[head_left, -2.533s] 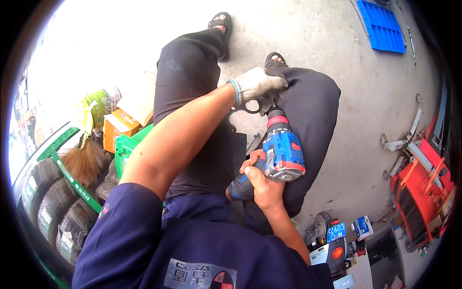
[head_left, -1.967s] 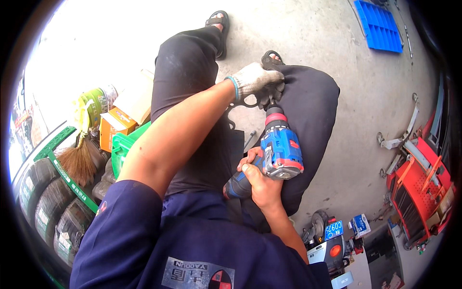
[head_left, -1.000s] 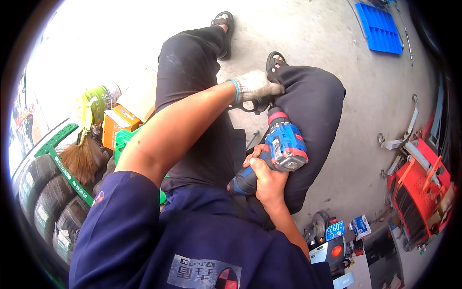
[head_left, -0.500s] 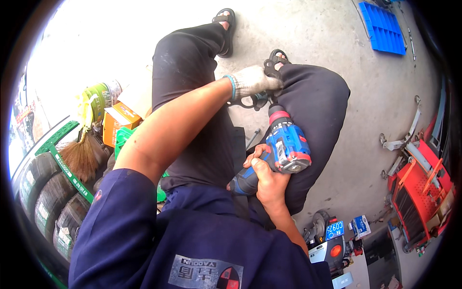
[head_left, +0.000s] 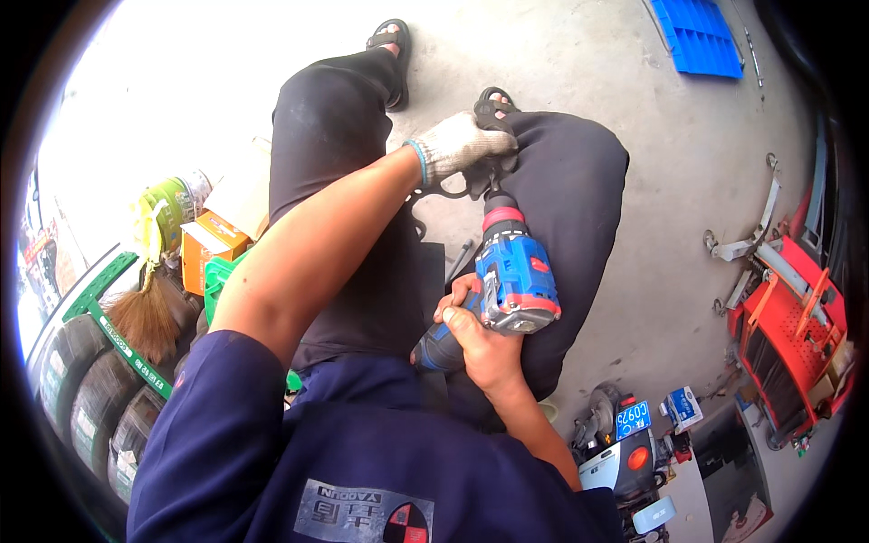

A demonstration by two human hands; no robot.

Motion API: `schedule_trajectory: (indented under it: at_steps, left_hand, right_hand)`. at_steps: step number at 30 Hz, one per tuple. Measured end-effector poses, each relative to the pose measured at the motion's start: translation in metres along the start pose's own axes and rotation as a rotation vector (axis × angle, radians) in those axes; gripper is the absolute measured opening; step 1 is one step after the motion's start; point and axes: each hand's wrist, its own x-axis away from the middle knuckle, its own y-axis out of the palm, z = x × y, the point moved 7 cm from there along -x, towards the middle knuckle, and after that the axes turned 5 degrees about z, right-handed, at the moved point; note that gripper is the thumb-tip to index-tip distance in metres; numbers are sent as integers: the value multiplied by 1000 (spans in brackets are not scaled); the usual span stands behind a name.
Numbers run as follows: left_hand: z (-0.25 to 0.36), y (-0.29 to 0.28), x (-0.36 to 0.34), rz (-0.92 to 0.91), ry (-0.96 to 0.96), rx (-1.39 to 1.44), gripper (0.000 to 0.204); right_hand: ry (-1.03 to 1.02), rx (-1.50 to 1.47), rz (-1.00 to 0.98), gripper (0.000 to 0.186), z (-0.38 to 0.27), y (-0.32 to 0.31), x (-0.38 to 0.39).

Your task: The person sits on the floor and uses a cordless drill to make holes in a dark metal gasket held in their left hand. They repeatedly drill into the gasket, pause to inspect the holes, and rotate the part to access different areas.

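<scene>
My left hand (head_left: pixel 463 147), in a white knit glove, is closed around a dark metal part (head_left: pixel 480 177) with curved arms, held near my right knee. The glove hides much of this part. My bare right hand (head_left: pixel 489 348) wraps round the grip of a blue, red and black cordless drill (head_left: pixel 518 276). The drill points away from me, and its chuck (head_left: pixel 500 210) is close to the metal part. A bit shows between the two, but its tip is hard to make out. Both hands are over my right thigh.
Tyres (head_left: pixel 100 385), a straw broom (head_left: pixel 145 312) and an orange box (head_left: pixel 210 249) stand at left. A blue plastic tray (head_left: pixel 697 38) lies far right on the concrete floor. Red wheeled equipment (head_left: pixel 787 326) stands at right, and a motor scooter (head_left: pixel 625 462) at lower right.
The whole view has shifted slightly, so most things sit further left. The metal part has turned a little in my left hand, and the drill points more straight ahead. Both grips stay the same.
</scene>
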Motion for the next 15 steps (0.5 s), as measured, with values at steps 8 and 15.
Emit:
schedule_trajectory:
  at_steps: [8, 15]
  left_hand:
    - [9, 4, -7, 26, 32, 195, 27]
    - [13, -3, -4, -1, -12, 127, 33]
  right_hand:
    - [19, 44, -4, 28, -5, 2, -3]
    - [-4, 83, -21, 36, -5, 3, -2]
